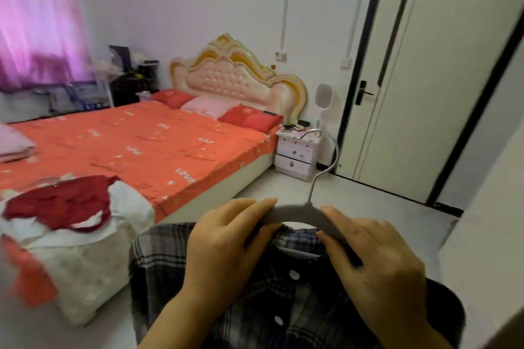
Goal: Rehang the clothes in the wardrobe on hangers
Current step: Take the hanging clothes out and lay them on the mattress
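Head view: plaid shirt (269, 306) held over floor (354, 201), near bed (141, 144) foot corner, grey hanger (295, 211) in collar. Left hand (224, 246), right hand (380, 261) — fingers (255, 207) curled round hanger arms. Step: seating shoulders. Next, likely carry to wardrobe — hook kept upright.

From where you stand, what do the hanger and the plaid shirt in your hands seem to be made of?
Hanger: the hook looks like bare polished metal, thin and glinting silver; the grey shoulders look matte, perhaps flocked or plastic, too blurred to say. Plaid shirt: soft woven cloth, probably cotton flannel, since it drapes and creases; its white buttons look like glossy plastic.
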The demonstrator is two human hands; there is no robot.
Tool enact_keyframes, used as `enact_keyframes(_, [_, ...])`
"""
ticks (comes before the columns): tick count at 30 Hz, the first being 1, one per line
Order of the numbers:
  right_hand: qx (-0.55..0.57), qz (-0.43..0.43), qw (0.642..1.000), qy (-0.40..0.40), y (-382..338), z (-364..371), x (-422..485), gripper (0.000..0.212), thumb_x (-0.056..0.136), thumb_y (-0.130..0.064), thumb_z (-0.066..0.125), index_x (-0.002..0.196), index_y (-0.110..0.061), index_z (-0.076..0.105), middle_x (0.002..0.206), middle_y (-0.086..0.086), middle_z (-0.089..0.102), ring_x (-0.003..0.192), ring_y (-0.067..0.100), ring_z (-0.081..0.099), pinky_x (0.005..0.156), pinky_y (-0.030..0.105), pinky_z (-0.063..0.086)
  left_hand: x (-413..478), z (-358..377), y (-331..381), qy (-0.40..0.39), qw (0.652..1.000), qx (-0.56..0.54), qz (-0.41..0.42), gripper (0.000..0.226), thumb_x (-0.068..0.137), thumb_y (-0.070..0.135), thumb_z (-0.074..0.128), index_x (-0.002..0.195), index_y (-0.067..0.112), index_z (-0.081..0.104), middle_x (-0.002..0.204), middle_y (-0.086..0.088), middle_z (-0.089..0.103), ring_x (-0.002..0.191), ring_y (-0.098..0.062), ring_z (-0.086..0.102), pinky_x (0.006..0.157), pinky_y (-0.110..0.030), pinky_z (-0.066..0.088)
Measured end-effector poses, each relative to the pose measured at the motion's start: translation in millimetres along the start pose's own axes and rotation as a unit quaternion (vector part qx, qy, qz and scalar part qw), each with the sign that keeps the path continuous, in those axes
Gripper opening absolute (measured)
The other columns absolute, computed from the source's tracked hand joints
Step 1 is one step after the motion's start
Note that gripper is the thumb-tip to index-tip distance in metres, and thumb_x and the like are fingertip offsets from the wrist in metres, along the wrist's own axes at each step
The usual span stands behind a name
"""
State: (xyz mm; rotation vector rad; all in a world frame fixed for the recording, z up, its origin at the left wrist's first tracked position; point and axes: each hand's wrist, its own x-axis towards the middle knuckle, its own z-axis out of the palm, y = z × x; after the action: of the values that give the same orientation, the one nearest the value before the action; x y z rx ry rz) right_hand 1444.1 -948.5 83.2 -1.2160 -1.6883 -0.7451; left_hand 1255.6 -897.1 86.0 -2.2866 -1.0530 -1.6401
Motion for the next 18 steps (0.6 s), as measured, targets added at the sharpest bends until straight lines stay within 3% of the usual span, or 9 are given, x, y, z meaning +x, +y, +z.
enact_keyframes(6, [0.147,-0.021,0.988,-0.036,-24.7,107.9,32.2,0.035,0.084,-0.028,0.057,0.117,-0.017,0.06,0.084,0.002,0.07,0.068,0.019,0.063,0.067,0.024,0.046,-1.3,-20.7,-83.4,0.02,0.994,0.098,-0.052,0.03,0.084,0.032,0.058,0.103,0.013,0.072,0.092,0.001,0.07,0.077,-0.014,0.062,0.068,-0.028,0.048])
enact_keyframes(11, [0.24,-0.053,0.969,-0.028,-36.7,201.1,62.3,0.038,0.078,-0.025,0.069,0.114,-0.017,0.063,0.082,0.002,0.07,0.067,0.021,0.064,0.057,0.028,0.052,5.4,-24.9,-147.1,0.042,0.976,0.194,-0.091,0.032,0.083,0.032,0.059,0.104,0.012,0.072,0.093,-0.001,0.07,0.077,-0.016,0.065,0.063,-0.03,0.053])
enact_keyframes(15, [0.307,-0.065,0.949,-0.035,-42.9,266.4,90.3,0.035,0.081,-0.029,0.063,0.115,-0.021,0.062,0.082,-0.001,0.07,0.07,0.016,0.061,0.062,0.024,0.047,19.7,-25.2,-188.3,0.052,0.957,0.262,-0.111,0.032,0.084,0.033,0.058,0.103,0.011,0.072,0.092,-0.001,0.07,0.077,-0.016,0.063,0.06,-0.033,0.053])
enact_keyframes(18, [0.339,-0.079,0.936,-0.054,-48.7,311.9,111.4,0.038,0.075,-0.024,0.07,0.112,-0.018,0.067,0.083,-0.001,0.07,0.074,0.016,0.063,0.062,0.024,0.047,30.7,-24.5,-217.5,0.058,0.948,0.281,-0.134,0.033,0.085,0.032,0.058,0.103,0.009,0.072,0.091,-0.002,0.07,0.07,-0.015,0.063,0.058,-0.032,0.054])
